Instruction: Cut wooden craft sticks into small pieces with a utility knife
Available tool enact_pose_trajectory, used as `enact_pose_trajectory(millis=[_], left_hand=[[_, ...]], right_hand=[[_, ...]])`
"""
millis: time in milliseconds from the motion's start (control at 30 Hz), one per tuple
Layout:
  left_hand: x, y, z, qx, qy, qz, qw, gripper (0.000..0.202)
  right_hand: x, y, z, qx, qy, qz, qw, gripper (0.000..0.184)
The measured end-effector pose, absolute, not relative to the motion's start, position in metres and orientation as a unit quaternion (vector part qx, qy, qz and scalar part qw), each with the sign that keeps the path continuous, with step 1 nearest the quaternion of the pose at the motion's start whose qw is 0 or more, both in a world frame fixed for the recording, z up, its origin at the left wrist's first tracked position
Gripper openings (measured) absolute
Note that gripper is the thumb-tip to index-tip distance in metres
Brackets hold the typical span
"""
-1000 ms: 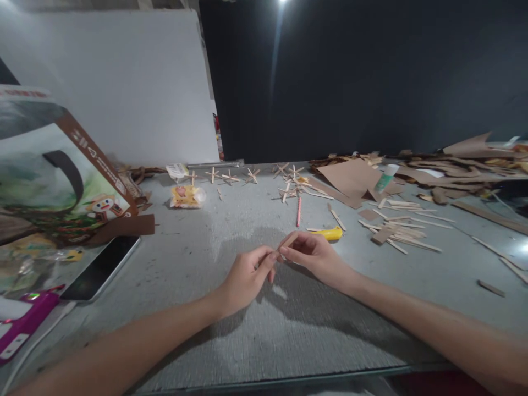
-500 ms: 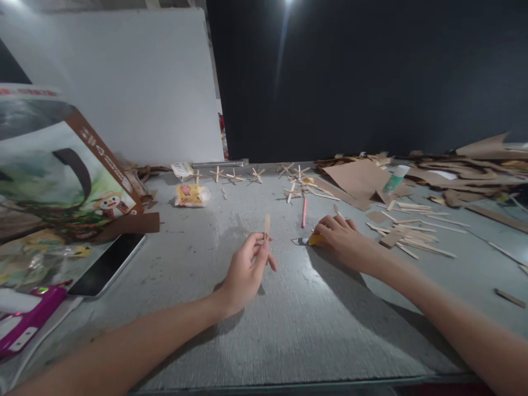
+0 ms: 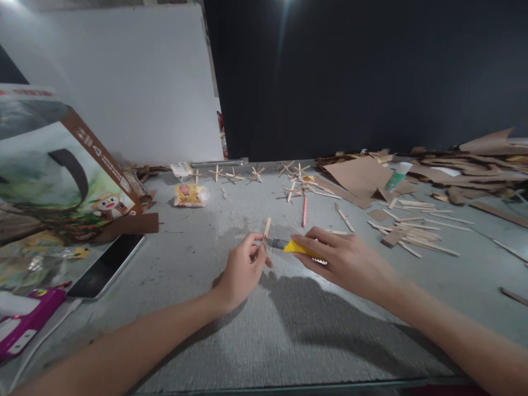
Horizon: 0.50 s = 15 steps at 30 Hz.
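Note:
My left hand (image 3: 243,269) is closed in a pinch on a short wooden stick (image 3: 267,227), which points upward above the grey table (image 3: 289,330). My right hand (image 3: 346,258) grips a yellow utility knife (image 3: 295,246) just right of it. The knife's grey blade end points left and reaches the stick near my left fingertips. Both hands hover over the middle of the table.
A printed carton (image 3: 53,165), a dark phone (image 3: 105,267) and a magenta object (image 3: 25,322) lie at the left. Loose sticks (image 3: 412,234), glued stick crosses (image 3: 235,175), a pink pencil (image 3: 304,211), brown cardboard (image 3: 358,176) and a green-white tube (image 3: 398,177) lie further back and right.
A second ago both hands held the stick together. My right hand then reached right, picked the yellow knife off the table and brought it back to the stick in my left hand.

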State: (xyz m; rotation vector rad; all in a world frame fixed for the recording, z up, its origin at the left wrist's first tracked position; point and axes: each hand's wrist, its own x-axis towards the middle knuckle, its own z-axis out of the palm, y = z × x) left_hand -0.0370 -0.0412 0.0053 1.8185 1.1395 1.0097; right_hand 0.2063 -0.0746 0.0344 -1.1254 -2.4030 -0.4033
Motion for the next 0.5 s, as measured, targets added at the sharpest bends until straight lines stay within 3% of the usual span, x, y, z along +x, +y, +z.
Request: enact_pose_trajectory(millis=[500], left_hand=[[-0.0386, -0.0425, 0.0056, 0.73, 0.441, 0.367, 0.371, 0.027]], right_hand=[[0.2069, -0.0745, 0.0348, -0.414, -0.876, -0.157, 0.191, 0.037]])
